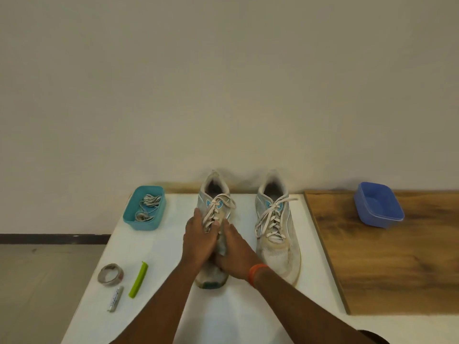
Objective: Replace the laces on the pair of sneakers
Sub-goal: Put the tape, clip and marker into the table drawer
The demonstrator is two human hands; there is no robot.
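Sneakers stand side by side on the white mat point(248, 319), toes toward the person, both still laced. The left sneaker point(215, 212) is held by both hands: the left hand point(198, 240) lies over its lacing with fingers on the crossed lace point(211, 214), and the right hand point(236, 256) presses its side near the toe, the two hands touching. Whether any finger actually pinches the lace I cannot tell. The right sneaker point(275, 234) sits just right of it, untouched.

A sneaker like this is probably light and soft in the upper, stiffer at the sole; steadying it by the toe while pulling lace from the top eyelets down seems sensible. The lace is limp and may snag.

Left of the left sneaker, a teal tub point(145, 207) holds spare laces point(147, 206). Nearer the person lie a tape roll point(110, 274), a green clip point(138, 279) and a small tube point(115, 299). Far right, a blue tub point(378, 204) rests on wood point(397, 269). Nothing blocks the hands.
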